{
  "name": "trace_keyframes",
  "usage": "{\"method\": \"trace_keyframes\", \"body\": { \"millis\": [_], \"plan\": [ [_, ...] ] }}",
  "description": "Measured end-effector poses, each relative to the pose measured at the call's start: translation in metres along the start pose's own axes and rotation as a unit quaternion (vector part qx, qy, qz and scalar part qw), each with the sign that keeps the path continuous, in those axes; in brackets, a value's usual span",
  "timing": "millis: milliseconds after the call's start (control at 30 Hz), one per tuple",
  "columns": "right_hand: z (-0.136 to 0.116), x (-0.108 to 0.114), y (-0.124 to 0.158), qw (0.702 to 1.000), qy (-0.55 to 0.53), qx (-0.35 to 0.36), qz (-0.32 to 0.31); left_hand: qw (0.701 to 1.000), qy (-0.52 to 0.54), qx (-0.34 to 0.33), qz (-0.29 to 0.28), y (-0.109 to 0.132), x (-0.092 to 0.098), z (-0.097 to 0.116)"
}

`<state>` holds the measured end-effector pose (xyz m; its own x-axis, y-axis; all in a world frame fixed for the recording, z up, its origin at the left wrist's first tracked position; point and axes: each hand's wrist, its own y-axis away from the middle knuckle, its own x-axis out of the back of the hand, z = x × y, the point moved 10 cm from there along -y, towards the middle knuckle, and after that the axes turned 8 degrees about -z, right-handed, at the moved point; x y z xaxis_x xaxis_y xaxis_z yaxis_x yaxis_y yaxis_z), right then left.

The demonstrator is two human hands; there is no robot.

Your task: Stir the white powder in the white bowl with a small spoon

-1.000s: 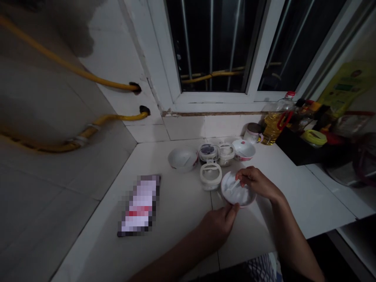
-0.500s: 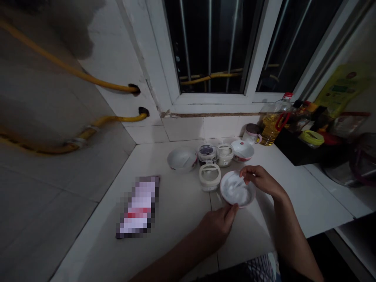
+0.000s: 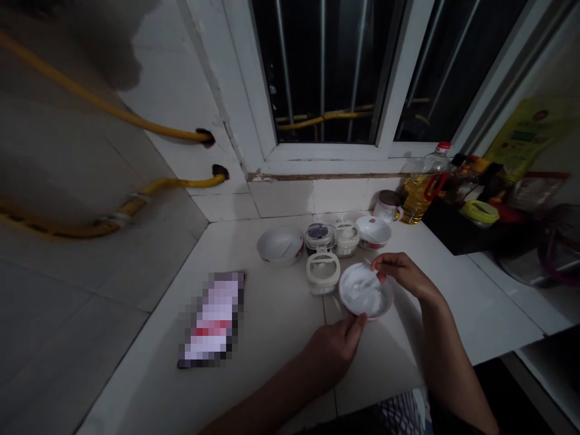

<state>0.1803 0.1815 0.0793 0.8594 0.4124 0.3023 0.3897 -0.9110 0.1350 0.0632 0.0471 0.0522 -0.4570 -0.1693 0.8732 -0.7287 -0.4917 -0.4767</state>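
A white bowl with a pinkish rim (image 3: 388, 304) stands on the pale tiled counter, with white contents inside. My left hand (image 3: 334, 347) pinches its near rim between thumb and fingers. Over the bowl's right side, my right hand (image 3: 401, 275) is closed on the handle of a pale spoon (image 3: 370, 282), whose lower end dips into the bowl. A lidded jar (image 3: 323, 275) stands just left of the bowl. Behind it are a dark-filled jar (image 3: 318, 237) and another white-lidded jar (image 3: 347, 238).
A larger bowl (image 3: 280, 246) and a small flowered bowl (image 3: 374, 232) stand farther back. Nearby are a mug (image 3: 387, 207) and an oil bottle (image 3: 417, 193). A pixelated flat object (image 3: 212, 320) lies left. Yellow hoses (image 3: 176, 182) run along the wall.
My right hand and the spoon have shifted slightly within the bowl, and a bit of handle now pokes out above the fingers. My left hand keeps its hold on the rim.
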Motion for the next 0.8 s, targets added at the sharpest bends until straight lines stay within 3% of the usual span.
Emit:
{"method": "trace_keyframes", "body": {
  "millis": [200, 400, 533, 700, 800],
  "plan": [
    [-0.001, 0.007, -0.001, 0.997, -0.068, -0.002, 0.031, 1.000, -0.008, -0.004, -0.005, 0.000, 0.000, 0.001],
    [-0.015, 0.011, 0.001, 0.986, -0.069, 0.070, 0.138, 1.000, -0.022, 0.000, 0.000, -0.001, 0.001, 0.001],
    [-0.046, -0.008, 0.011, 0.964, 0.068, 0.171, 0.189, 1.000, -0.026, 0.006, -0.003, -0.002, -0.001, 0.000],
    [-0.084, -0.065, 0.025, 0.869, 0.355, 0.335, 0.081, 0.999, -0.027, 0.013, -0.013, -0.002, -0.003, -0.001],
    [-0.088, -0.061, 0.030, 0.858, 0.363, 0.351, 0.095, 0.999, -0.017, 0.016, -0.022, -0.003, -0.004, -0.002]
  ]
}}
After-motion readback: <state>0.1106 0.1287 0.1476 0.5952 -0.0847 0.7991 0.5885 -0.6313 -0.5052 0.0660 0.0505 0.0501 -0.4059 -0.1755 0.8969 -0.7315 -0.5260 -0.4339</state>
